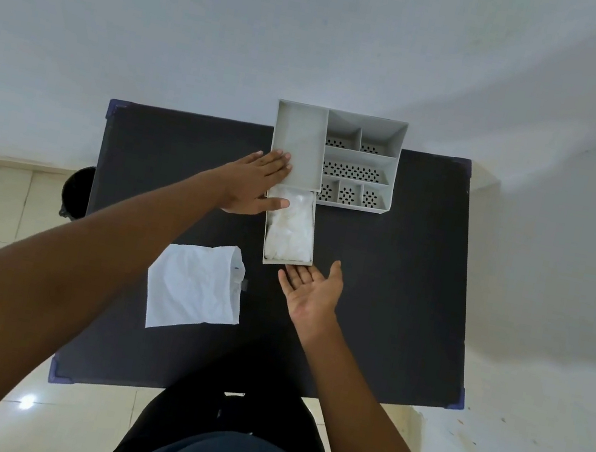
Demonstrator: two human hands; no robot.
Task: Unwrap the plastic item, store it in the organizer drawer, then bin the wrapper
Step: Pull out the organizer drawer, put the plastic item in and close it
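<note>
A grey organizer stands at the back of the dark table. Its drawer is pulled out toward me and holds the crumpled translucent plastic item. My left hand lies flat against the organizer's left side, fingers on its top edge and thumb over the drawer's near corner. My right hand is palm up with fingers apart, fingertips at the drawer's front face. The white wrapper lies flat on the table to the left of the drawer.
A black bin stands on the tiled floor off the table's left edge. The organizer's right part has several perforated compartments. A white wall runs behind the table. My lap is below the table's near edge.
</note>
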